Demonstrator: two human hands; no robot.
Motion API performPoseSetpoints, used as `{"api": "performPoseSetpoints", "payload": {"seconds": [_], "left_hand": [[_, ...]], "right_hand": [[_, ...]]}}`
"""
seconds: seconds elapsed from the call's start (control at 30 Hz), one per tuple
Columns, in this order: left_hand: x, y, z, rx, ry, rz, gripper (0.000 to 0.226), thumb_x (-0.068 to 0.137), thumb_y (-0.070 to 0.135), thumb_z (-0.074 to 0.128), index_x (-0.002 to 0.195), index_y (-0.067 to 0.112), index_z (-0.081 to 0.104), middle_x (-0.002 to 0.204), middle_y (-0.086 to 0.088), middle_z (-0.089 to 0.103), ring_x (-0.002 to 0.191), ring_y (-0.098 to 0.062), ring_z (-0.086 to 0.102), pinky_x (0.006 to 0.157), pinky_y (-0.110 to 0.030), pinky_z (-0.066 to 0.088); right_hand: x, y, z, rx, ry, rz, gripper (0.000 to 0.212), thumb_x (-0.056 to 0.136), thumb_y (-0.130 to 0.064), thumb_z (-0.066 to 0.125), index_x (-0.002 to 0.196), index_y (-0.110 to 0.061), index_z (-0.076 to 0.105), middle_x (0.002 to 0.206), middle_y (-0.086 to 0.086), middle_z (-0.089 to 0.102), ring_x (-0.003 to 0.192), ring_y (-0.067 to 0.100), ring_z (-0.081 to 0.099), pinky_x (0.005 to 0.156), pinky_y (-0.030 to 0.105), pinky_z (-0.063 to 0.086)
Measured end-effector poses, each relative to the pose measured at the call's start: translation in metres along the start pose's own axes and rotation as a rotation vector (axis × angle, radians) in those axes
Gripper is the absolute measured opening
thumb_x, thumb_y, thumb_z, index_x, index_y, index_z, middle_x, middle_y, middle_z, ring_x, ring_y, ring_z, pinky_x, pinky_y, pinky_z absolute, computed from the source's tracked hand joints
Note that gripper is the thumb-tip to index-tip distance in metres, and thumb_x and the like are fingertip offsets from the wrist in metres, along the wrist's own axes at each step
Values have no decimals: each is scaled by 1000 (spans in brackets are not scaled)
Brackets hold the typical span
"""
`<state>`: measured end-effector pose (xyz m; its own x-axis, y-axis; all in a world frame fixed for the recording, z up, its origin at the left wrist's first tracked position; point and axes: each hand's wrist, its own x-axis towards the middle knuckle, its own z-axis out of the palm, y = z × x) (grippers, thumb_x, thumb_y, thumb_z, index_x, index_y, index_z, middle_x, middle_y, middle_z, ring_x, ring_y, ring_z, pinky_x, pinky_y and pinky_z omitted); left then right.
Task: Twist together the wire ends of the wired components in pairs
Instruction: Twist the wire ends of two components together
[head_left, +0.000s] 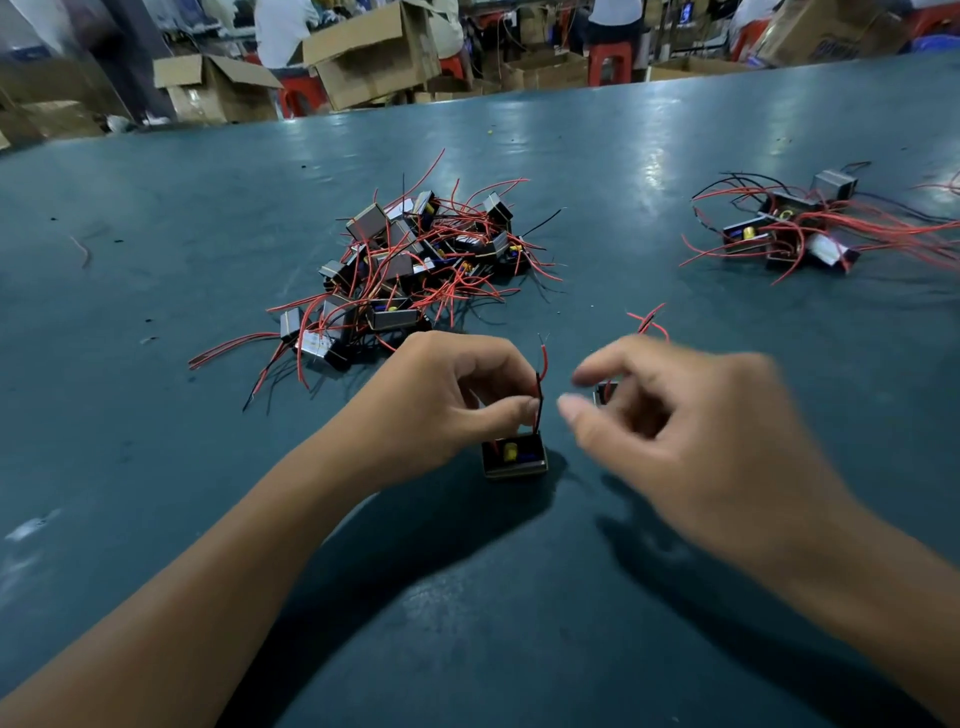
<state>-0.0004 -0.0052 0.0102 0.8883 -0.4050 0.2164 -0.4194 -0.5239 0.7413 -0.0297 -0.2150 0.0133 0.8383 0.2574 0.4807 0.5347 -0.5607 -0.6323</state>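
Observation:
A small black box component with a yellow part inside hangs just above the dark green table. Its red and black wires rise from it, and my left hand pinches them between thumb and fingers. My right hand is blurred, thumb and forefinger apart beside those wires. A second component shows partly behind its curled fingers, with red and black wires sticking up past the hand. Whether the right hand grips that component is unclear.
A big pile of wired components lies in the middle of the table beyond my hands. A smaller group with long red wires sits at the far right. Cardboard boxes, red stools and seated people are beyond the table's far edge.

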Motion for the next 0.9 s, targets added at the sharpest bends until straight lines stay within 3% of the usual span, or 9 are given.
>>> {"api": "performPoseSetpoints", "payload": {"seconds": [0.1,0.27,0.37,0.47,0.63,0.73,0.9], "left_hand": [[-1,3,1,-34,0,30,5,87,11,77,88,8,73,74,-3,72,68,-19,69,66,-43,56],[-1,3,-1,-73,10,19,6,87,10,75,88,5,72,74,-7,72,68,-22,71,66,-37,60],[-2,4,-1,-128,7,9,5,86,8,76,87,4,71,75,-10,73,70,-25,73,68,-33,61],[-2,3,0,-136,-6,-4,5,87,8,76,87,5,72,76,-10,74,71,-26,73,70,-35,62],[-3,1,-4,-123,-32,-44,4,89,7,74,88,4,71,76,-5,75,73,-18,75,74,-35,62],[-2,1,-4,-124,-39,-51,4,89,5,73,87,4,71,76,-6,75,72,-18,75,73,-33,62],[-3,2,-4,-120,-52,-62,4,89,3,72,87,2,70,77,-7,74,73,-21,74,77,-41,62]], "right_hand": [[-2,6,16,77,-151,103,9,82,-29,75,83,-23,68,56,-7,61,48,9,55,49,17,39],[3,13,14,124,-148,140,13,82,-20,71,72,-23,64,57,-7,64,50,12,62,53,28,49],[3,11,14,207,-194,153,9,82,-23,73,79,-24,65,59,-5,65,46,12,62,48,24,49],[3,13,15,151,-214,118,13,85,-19,69,74,-24,64,55,-6,65,47,6,63,49,19,46],[2,20,12,241,-251,251,15,86,-14,65,73,-22,63,59,-1,70,55,14,70,46,28,53],[3,22,11,301,-257,289,16,84,-10,63,74,-22,63,60,1,71,53,16,70,43,22,49],[3,22,10,231,-272,241,13,84,-13,63,74,-22,63,61,-2,71,47,12,65,43,22,49]]}}
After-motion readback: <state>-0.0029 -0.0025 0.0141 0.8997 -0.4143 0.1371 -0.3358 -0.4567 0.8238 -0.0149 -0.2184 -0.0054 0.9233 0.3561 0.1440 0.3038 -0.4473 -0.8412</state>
